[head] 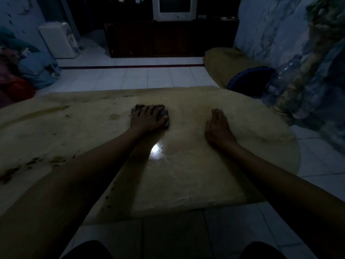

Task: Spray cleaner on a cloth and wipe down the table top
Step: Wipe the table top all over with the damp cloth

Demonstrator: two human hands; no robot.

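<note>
The room was dim. The left hand [148, 117] lay flat on a dark cloth [165, 116], fingers spread and straight, pressing it down onto the table top [196, 174]. Only the edges of the cloth showed: a strip past the fingertips, a corner on the thumb side, and a sliver at the outer edge of the hand. The rest was hidden beneath the palm. The right hand [218, 126] rested well apart from the left, palm down on the bare table top, fingers straight and close together, holding nothing. The cloth sat wholly under the left hand and did not reach the right one.

The table top was pale yellow and low. A bright spot of reflected light [155, 149] shone on it just nearer the person than the left hand, between the two forearms. Dark stains [35, 161] marked the surface far out beyond the left forearm, and more faint marks lay level with the left hand on that same side.

Past the hands, beyond the far edge of the table, lay a white tiled floor [158, 75]. Farther off stood a dark cabinet [158, 42] with a pale television [174, 9] on top. Out beyond the right hand stood a clear plastic bottle [280, 81] beside a blue cushion [248, 78]. Out beyond the left hand stood a white appliance [59, 40] and a heap of clothes [28, 68]. No spray bottle could be made out in the gloom.
</note>
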